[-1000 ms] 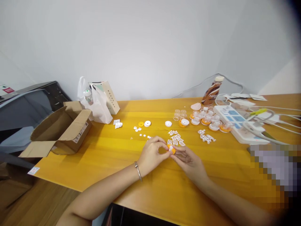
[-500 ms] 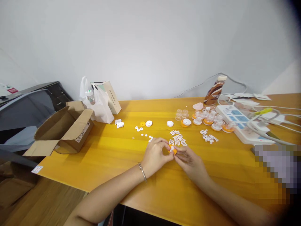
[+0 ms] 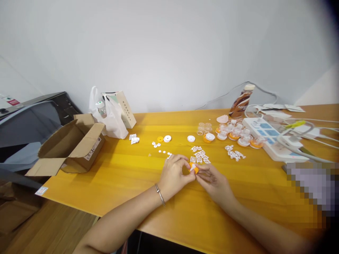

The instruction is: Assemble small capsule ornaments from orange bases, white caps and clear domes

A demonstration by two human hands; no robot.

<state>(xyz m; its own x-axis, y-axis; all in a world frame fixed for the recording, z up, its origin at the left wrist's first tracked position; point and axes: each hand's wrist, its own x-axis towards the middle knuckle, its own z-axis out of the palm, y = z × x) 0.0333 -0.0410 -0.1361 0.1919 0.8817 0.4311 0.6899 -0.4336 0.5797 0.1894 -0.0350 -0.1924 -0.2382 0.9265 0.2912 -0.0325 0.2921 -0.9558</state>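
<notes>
Head view. Both hands meet over the middle of the tabletop (image 3: 127,190), between its far and near edges. The left hand (image 3: 176,173) has its thumb and forefinger bent into a ring, the tips clamped on one side of the orange piece (image 3: 196,170); the right hand (image 3: 215,183) pinches the opposite side, so each grip is closed on the same piece. For steady handling, I would judge, the two pinches should stay level and facing, pressure should be light and even so that the white part (image 3: 192,167) is not tipped, and the fingertips should leave the face open to sight.

The orange piece is small and seems round, bright at the rim, with the white part at its centre; the fingers cover much of its outline, and finer detail is too small for me to tell. It appears tilted and raised off the tabletop. Just beyond it, toward the far edge, lie white cutouts (image 3: 200,154); small discs (image 3: 164,152) lie beyond the left hand, toward the tabletop's left end.
</notes>
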